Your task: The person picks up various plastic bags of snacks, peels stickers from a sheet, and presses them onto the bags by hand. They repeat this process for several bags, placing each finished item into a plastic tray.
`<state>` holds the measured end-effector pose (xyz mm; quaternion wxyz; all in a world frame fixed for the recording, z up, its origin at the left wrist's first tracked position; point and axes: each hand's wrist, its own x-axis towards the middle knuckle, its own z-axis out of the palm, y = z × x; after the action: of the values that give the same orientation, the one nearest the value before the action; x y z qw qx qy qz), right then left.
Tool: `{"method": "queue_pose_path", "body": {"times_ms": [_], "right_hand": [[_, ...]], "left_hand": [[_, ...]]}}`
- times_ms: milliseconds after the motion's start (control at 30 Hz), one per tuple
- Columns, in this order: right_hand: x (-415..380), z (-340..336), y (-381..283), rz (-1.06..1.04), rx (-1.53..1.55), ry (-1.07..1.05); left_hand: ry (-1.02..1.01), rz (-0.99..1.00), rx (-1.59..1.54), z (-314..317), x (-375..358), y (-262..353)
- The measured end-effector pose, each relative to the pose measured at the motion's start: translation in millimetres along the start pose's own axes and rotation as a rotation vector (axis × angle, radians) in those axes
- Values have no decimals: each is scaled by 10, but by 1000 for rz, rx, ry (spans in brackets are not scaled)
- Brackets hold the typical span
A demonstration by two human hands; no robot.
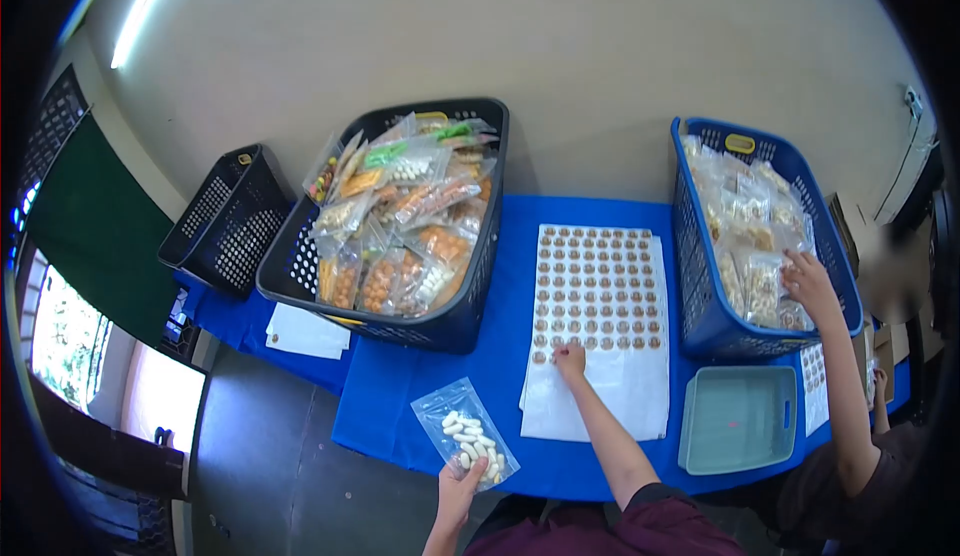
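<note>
My left hand [457,496] grips a clear zip bag [440,403] by its lower edge. Oblong white pieces [470,436] fill part of the bag, which is held in front of the table's near edge. My right hand [570,361] is over a white sheet of round brown stickers [598,281], thumb and fingertips pinched at a sticker in the bottom row. One sticker [540,357] sits just left of these fingertips. Below the rows, the sheet's backing [590,406] is bare, and another sheet lies partly underneath.
A black basket [420,331] of packed snack bags stands left on the blue cloth [400,386]. At right, a co-worker's hand [808,284] reaches into a blue basket [735,341] of bags. Nearer is a grey-green tray [740,446]. Another black basket [225,221] and papers [305,331] are far left.
</note>
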<state>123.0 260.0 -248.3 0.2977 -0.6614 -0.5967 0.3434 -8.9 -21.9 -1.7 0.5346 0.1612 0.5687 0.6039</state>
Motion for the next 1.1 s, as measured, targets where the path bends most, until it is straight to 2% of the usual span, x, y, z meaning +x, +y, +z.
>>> {"method": "queue_pose_path", "body": {"times_ms": [33, 100, 167, 200, 267, 367, 467, 533, 567, 600, 700, 733, 800, 900, 1000, 1100], "right_hand": [[-4, -10, -36, -50, -16, 8], [-37, -145, -119, 231, 379, -226], [-93, -403, -115, 219, 709, -495], [-124, -458, -49, 287, 915, -535], [-315, -753, -92, 476, 1101, -548], [-682, -1353, -312, 582, 1204, -495], [-714, -1948, -340, 382, 1284, -496], [-749, -2431, -662, 293, 1378, -272], [-760, -2668, -838, 187, 1417, -231], [-771, -2890, -1027, 77, 1452, -194], [-1049, -3490, -1682, -131, 1439, -117], [-1198, -3630, -1886, -280, 1422, -94], [-1434, -3762, -2063, -489, 1207, 21], [-1573, -3693, -1986, -485, 1172, 77], [-1763, -3575, -1902, -416, 1142, -34], [-1898, -3579, -1874, -421, 1050, -87]], "left_hand": [[-4, 3, -9, 8, 9, -13], [-38, 24, -9, 38, 8, -5], [-92, 48, -10, 59, -5, -9], [-103, 52, -12, 86, -19, 22], [-127, 57, -15, 151, -50, 81], [-183, 52, 31, 172, -12, 79], [-238, 45, 44, 203, 45, 38], [-298, 53, 67, 258, 107, 40], [-297, 162, 60, 367, 133, 68], [-347, 160, 51, 414, 171, 89], [-341, 141, 60, 621, 221, 152], [-334, 116, 60, 686, 232, 170], [-366, 97, 72, 807, 254, 216], [-450, 118, 124, 1085, 291, 285], [-615, 187, 80, 1433, 226, 439], [-689, 190, 96, 1659, 228, 456]]}}
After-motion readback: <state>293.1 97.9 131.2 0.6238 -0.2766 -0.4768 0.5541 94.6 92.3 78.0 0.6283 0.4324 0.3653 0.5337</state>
